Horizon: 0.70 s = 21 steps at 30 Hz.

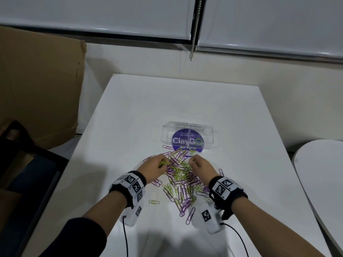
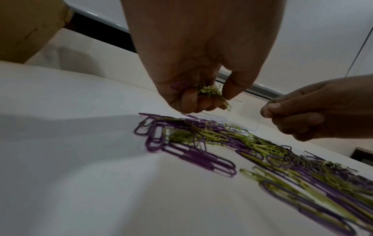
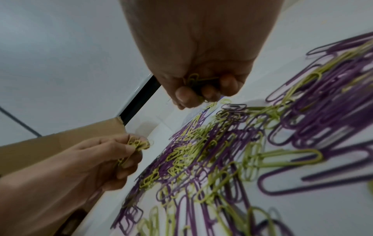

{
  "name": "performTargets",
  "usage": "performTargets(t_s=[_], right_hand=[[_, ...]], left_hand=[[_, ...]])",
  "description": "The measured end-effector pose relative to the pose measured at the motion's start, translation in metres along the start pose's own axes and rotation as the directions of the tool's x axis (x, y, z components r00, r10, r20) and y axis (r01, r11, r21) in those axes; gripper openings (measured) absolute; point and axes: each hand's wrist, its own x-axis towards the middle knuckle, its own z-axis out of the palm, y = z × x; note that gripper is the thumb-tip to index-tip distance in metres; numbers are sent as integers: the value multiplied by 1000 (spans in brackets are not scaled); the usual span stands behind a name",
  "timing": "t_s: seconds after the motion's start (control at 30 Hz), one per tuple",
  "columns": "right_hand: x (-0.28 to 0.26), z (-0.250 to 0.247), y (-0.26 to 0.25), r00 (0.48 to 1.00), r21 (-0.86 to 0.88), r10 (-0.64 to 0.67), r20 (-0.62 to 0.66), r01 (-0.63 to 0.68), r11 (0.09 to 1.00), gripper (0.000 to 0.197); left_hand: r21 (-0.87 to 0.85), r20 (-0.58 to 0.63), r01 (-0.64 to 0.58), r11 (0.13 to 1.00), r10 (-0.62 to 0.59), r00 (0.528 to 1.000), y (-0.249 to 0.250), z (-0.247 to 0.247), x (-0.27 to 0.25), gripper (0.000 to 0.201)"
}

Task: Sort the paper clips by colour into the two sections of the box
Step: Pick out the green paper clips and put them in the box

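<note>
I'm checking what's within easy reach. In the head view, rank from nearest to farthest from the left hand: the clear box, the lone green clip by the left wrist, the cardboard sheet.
1. Lone green clip, just behind the left hand.
2. Clear box, ahead and right.
3. Cardboard sheet, far left, off the table.

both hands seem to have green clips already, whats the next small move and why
Probably carry the left hand forward and drop its bunch of green clips into one section of the clear box. Both sections look empty, the right hand also grips green clips, and the mixed pile lies just in front of the box.
</note>
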Motion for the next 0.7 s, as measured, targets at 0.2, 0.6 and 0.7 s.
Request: performTargets(t_s=[0.2,0.6,0.7], right_hand=[[1,1,0,999,174,44,-22,-39,984,27],[3,29,-22,993,-424,-5,119,55,904,51],[4,33,-22,992,-498,-48,120,102,861,50]], left_hand=[[-82,9,54,995,-53,999,-6,-1,1,20],[-129,16,87,988,-86,996,-5,-4,0,19],[63,48,84,995,-87,995,-5,-4,0,18]])
